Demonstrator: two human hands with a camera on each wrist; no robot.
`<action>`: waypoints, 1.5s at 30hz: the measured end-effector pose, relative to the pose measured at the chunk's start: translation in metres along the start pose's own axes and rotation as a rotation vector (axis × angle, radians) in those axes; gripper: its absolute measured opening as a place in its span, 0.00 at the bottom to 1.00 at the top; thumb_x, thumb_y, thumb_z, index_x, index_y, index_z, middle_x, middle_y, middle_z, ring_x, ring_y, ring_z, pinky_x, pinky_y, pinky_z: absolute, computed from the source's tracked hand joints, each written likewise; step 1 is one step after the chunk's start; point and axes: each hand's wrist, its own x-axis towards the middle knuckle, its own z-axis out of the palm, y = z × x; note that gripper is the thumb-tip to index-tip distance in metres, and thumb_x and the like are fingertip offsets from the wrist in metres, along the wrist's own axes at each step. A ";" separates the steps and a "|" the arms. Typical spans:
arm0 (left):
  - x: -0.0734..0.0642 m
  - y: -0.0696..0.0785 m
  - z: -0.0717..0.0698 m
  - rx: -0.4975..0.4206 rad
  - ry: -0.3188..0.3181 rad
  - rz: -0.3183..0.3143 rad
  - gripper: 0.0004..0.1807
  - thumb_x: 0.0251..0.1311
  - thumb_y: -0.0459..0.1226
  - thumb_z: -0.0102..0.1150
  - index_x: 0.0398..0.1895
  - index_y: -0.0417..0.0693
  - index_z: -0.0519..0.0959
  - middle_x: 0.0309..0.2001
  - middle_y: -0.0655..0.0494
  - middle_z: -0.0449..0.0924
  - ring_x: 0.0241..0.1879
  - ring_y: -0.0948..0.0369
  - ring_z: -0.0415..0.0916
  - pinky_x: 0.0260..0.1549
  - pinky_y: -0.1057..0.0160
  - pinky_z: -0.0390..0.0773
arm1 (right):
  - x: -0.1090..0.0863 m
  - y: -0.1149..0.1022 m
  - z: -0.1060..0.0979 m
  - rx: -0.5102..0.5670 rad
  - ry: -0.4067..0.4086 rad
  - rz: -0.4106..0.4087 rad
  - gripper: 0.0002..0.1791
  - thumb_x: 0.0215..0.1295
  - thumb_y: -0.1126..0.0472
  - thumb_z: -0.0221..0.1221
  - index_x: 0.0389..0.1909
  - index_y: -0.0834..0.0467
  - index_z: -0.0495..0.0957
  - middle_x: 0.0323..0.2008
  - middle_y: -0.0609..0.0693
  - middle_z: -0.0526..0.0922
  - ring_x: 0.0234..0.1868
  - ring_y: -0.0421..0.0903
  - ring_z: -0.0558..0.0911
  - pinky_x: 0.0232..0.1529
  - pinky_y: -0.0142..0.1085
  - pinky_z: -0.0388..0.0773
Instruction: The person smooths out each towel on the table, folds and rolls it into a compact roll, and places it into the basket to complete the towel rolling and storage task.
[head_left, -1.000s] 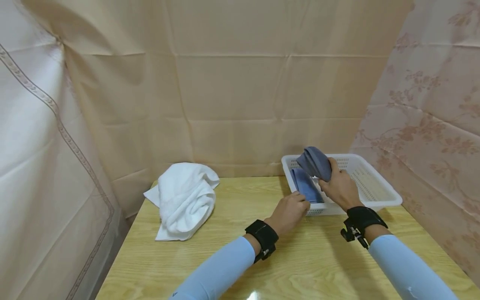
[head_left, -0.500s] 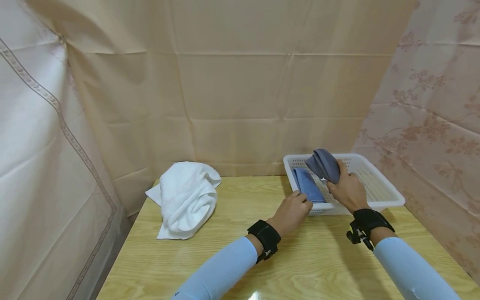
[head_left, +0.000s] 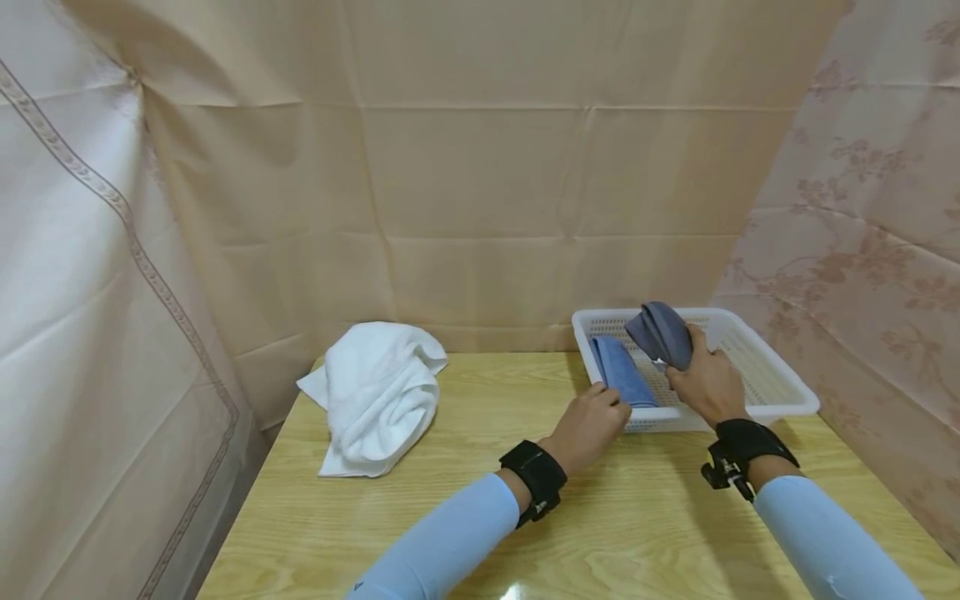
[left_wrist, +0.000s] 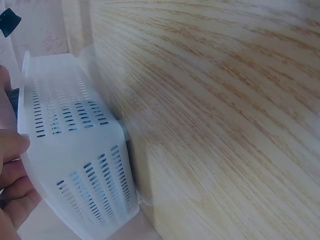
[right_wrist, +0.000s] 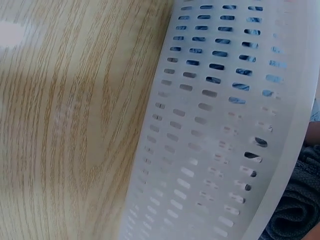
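Observation:
My left hand [head_left: 588,427] grips the near left corner of a white plastic basket [head_left: 780,379]; in the left wrist view its thumb lies on the outside below the rim. Just past these fingers, a folded blue towel [head_left: 622,372] lies along the basket's left side. Over the basket, beside the blue towel, my right hand [head_left: 708,383] holds a folded dark grey-blue towel [head_left: 660,335]. The right wrist view shows the rolled end of this dark towel [right_wrist: 295,212] at the rim, with most of the hand out of sight.
A crumpled white towel [head_left: 382,396] lies at the left of the wooden table [head_left: 480,525]. Beige cloth [head_left: 465,175] hangs behind the table, patterned cloth [head_left: 870,275] at the right. The basket stands near the back right edge.
My right hand has moved a little right and down with the dark towel, away from the blue towel. The left hand stays at the basket corner. The head view has shifted slightly.

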 end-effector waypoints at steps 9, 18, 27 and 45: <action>0.001 0.000 0.000 -0.005 -0.008 -0.001 0.07 0.70 0.37 0.65 0.34 0.56 0.89 0.34 0.61 0.81 0.33 0.64 0.72 0.36 0.73 0.72 | 0.001 0.005 0.000 -0.005 -0.005 0.008 0.45 0.65 0.57 0.62 0.79 0.62 0.53 0.43 0.83 0.75 0.36 0.76 0.79 0.30 0.66 0.74; 0.000 0.001 -0.002 -0.044 -0.020 -0.014 0.09 0.71 0.36 0.64 0.32 0.57 0.88 0.32 0.62 0.80 0.32 0.65 0.70 0.35 0.73 0.70 | 0.001 0.011 0.003 -0.008 -0.025 0.009 0.45 0.65 0.58 0.63 0.78 0.64 0.54 0.43 0.83 0.74 0.35 0.76 0.79 0.29 0.65 0.74; 0.001 0.000 0.001 -0.056 -0.016 -0.016 0.08 0.70 0.36 0.64 0.33 0.57 0.88 0.33 0.62 0.80 0.33 0.66 0.70 0.34 0.75 0.71 | 0.003 0.016 0.005 -0.030 -0.040 0.013 0.46 0.64 0.57 0.64 0.78 0.65 0.53 0.43 0.84 0.75 0.35 0.77 0.79 0.29 0.66 0.74; 0.001 0.001 0.001 -0.041 0.007 -0.016 0.08 0.69 0.36 0.65 0.31 0.57 0.88 0.32 0.63 0.78 0.32 0.66 0.69 0.34 0.76 0.70 | 0.004 0.021 0.006 -0.047 -0.064 0.011 0.46 0.63 0.57 0.64 0.76 0.69 0.54 0.40 0.85 0.75 0.33 0.77 0.79 0.27 0.65 0.73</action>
